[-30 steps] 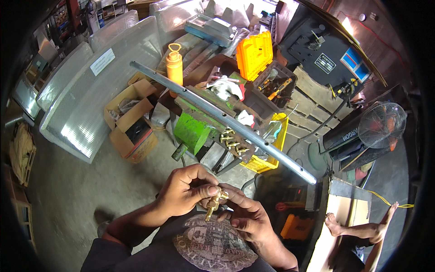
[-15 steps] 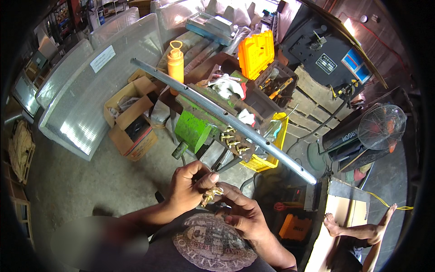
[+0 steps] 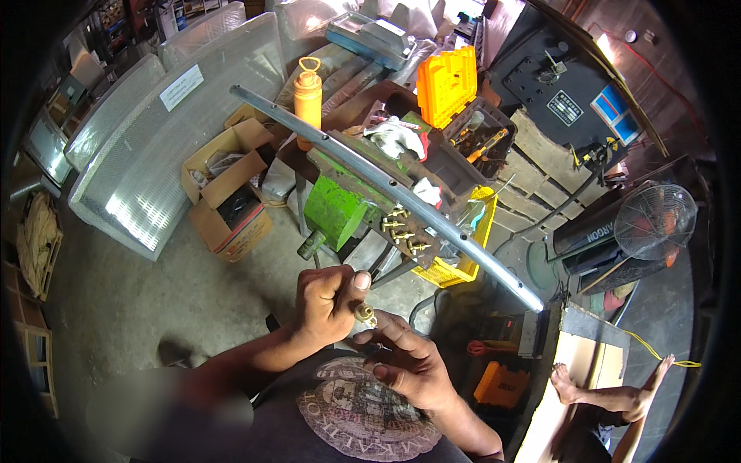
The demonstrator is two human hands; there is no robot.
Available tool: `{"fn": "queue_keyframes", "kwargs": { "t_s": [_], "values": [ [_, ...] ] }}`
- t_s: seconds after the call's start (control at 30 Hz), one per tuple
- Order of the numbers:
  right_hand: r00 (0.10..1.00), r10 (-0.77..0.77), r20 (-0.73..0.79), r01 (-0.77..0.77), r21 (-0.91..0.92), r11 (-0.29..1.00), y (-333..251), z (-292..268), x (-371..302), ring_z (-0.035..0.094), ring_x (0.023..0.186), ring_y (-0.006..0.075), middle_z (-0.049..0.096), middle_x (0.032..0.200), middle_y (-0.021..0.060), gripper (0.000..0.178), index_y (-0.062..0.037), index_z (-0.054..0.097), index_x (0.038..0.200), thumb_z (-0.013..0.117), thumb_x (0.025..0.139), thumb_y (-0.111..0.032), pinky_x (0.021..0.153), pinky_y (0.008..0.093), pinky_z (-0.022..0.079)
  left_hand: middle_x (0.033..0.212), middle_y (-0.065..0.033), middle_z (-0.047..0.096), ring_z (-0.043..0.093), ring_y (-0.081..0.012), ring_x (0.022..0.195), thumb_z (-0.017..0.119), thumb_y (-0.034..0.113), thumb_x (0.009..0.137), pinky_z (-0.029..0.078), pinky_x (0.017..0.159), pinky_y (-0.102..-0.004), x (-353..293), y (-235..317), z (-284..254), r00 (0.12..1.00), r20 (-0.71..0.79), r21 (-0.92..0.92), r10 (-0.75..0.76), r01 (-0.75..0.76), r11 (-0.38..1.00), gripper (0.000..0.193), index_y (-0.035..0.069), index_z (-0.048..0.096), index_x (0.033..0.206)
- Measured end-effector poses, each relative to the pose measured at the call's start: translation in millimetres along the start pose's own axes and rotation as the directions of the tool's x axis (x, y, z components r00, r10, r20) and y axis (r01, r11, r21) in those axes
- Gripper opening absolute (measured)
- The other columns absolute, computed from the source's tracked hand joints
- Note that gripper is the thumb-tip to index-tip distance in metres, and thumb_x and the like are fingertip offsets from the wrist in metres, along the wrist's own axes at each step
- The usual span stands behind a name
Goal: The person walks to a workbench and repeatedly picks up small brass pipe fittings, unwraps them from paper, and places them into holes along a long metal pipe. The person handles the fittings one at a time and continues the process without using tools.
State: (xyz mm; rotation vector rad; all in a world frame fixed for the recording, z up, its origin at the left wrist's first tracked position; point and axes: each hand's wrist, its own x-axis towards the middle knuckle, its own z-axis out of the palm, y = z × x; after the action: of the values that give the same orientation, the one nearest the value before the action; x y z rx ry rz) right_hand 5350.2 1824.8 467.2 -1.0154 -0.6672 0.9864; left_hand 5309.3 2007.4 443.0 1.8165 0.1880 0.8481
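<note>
My left hand (image 3: 320,305) is closed in front of my chest, pinching a small brass fitting (image 3: 365,312) with its round end turned upward. Something whitish shows just under the fitting, too small to name. Close beside it is my right hand (image 3: 421,364), its fingers curled toward the fitting and the thumb lower down; what lies inside them is hidden. Beyond my hands, a long metal tube (image 3: 432,217) with holes along it lies slantwise over a green vise (image 3: 333,210). Several more brass fittings (image 3: 400,233) lie on the bench beside the tube.
Near the tube stand an orange bottle (image 3: 307,100), an opened toolbox with an orange lid (image 3: 446,86) and a yellow crate (image 3: 463,270). Cardboard boxes (image 3: 231,220) sit left on the floor. At right are a fan (image 3: 656,220) and another person's bare legs (image 3: 610,393).
The brass fitting has turned in my left hand, from lying sideways to end-up. My left hand has shifted slightly up. The bench scene sits a little farther right in view.
</note>
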Motion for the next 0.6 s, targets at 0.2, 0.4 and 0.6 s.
{"fn": "queue_keyframes", "kwargs": {
  "t_s": [0.2, 0.4, 0.6],
  "values": [
    [0.986, -0.147, -0.083, 0.099, -0.421, 0.901, -3.5, -0.5, -2.7, 0.050, 0.121, 0.0219, 0.047, 0.137, 0.0146, 0.058, 0.0006, 0.052, 0.136, 0.070, 0.082, 0.001, 0.092, 0.0304, 0.047, 0.050, -0.0101, 0.047, 0.045, -0.0182, 0.043, 0.056, 0.025, 0.099, 0.034, 0.045, -0.0351, 4.7, 9.4, -1.3, 0.993, 0.093, -0.023, -0.067, 0.069, 0.997, 0.045, 0.001, 0.051, 0.062],
    [0.962, -0.182, -0.204, 0.074, -0.444, 0.893, -2.2, -2.7, -2.6, 0.051, 0.121, 0.0244, 0.051, 0.133, 0.0153, 0.046, 0.0024, 0.062, 0.125, 0.076, 0.082, -0.008, 0.099, 0.0334, 0.042, 0.049, -0.0088, 0.049, 0.047, -0.0141, 0.044, 0.057, 0.033, 0.099, 0.036, 0.045, -0.0339, 1.2, 12.1, -0.1, 0.975, 0.176, -0.044, -0.136, 0.146, 0.988, 0.048, 0.001, 0.056, 0.063],
    [0.969, -0.097, -0.227, 0.048, -0.211, 0.976, -5.0, -0.2, -3.8, 0.051, 0.120, 0.0221, 0.051, 0.134, 0.0150, 0.040, 0.0037, 0.062, 0.123, 0.073, 0.085, -0.003, 0.099, 0.0328, 0.042, 0.047, -0.0062, 0.043, 0.040, -0.0079, 0.047, 0.069, 0.035, 0.091, 0.032, 0.043, -0.0322, -4.9, 4.3, -2.5, 0.960, 0.250, -0.083, -0.128, 0.153, 0.985, 0.051, 0.002, 0.050, 0.058]
  ]
}}
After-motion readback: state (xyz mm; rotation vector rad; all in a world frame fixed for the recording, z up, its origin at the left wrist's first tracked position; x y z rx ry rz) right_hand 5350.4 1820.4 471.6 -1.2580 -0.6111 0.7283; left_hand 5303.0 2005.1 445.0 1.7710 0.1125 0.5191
